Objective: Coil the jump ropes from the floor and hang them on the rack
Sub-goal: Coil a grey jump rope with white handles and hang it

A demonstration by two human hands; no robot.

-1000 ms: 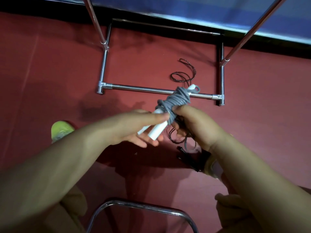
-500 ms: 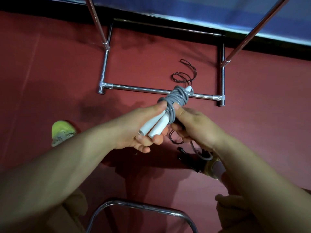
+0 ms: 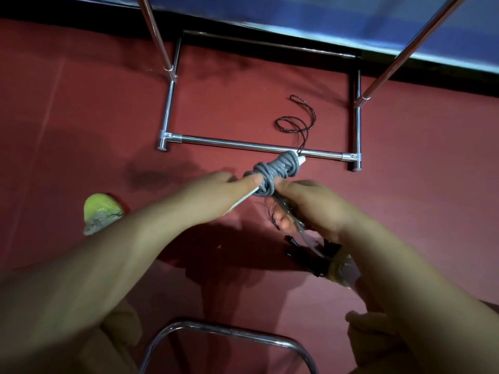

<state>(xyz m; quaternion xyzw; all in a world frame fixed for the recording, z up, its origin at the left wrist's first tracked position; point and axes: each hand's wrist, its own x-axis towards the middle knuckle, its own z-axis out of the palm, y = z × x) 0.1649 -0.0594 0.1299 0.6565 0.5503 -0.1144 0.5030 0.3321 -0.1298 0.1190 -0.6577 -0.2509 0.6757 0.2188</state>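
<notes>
left hand (image 3: 216, 193) gripped white handles | right hand (image 3: 310, 209) pinched grey jump rope (image 3: 272, 171) bundle at near end | bundle's long axis pointed up-right toward rack (image 3: 243, 144) | dark rope (image 3: 297, 122) on floor

We see open red floor (image 3: 81, 109) on the left side, with only a green shoe (image 3: 100, 211) near the left edge. Ahead, the rack (image 3: 243, 143) has a low bar across our way, and two slanted poles rise to the far edge. A thin dark rope (image 3: 297, 122) lies inside the rack's base. Black handles (image 3: 305, 255) lie by our right hand (image 3: 313, 206). A curved metal bar (image 3: 229, 333) sits near the bottom edge.
</notes>
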